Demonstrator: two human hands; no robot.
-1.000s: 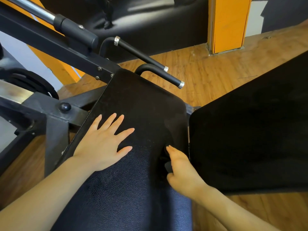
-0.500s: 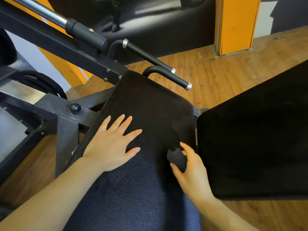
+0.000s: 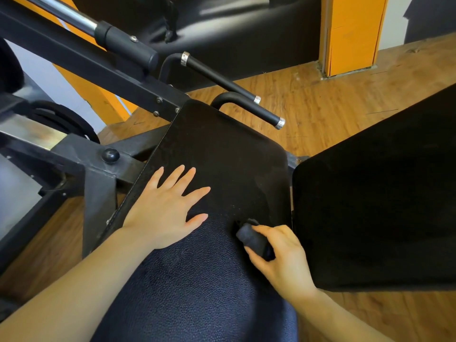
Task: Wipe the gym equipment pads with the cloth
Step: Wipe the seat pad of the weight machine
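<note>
The right hand [image 3: 281, 255] has come up from the pad's right edge with the cloth [image 3: 254, 239] now bunched in its grip, fingers and thumb curled around the dark wad. A second ago the cloth was barely showing under that hand; now it sits clear of the gap and touches the pad [image 3: 222, 169] near its right side. The left hand [image 3: 165, 213] stays flat on the pad, fingers spread and straight, holding nothing. I judge the cloth is only just picked up and wiping of this pad is about to start, so most of the task remains.

The pad runs away from the person, its far rounded end near two handles [image 3: 246, 107]. Its left edge borders the frame [image 3: 98, 169]; its right edge sits just beside a second pad [image 3: 370, 193], with a narrow gap between. Open surface lies ahead of the cloth, toward the far end. The left hand covers part of the left side and would need to shift for a full pass.
</note>
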